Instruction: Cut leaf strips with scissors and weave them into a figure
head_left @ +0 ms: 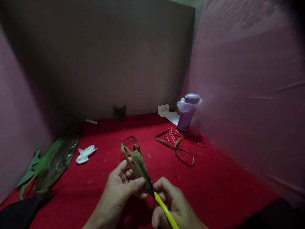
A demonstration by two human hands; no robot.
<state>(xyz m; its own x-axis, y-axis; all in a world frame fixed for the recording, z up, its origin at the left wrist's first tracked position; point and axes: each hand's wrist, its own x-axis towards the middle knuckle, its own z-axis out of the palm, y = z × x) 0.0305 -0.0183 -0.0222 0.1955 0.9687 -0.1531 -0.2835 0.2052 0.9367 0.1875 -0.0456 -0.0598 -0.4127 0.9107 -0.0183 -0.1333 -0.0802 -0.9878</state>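
Pinching a dull-green, folded leaf (136,156) between thumb and fingers, the left hand (121,187) faces the right hand (175,200), curled around a yellow-handled, dark-bladed cutting tool (158,198) against the leaf.

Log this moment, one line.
left hand: holds leaf piece | right hand: holds yellow-handled tool | thin sticks: on red cloth
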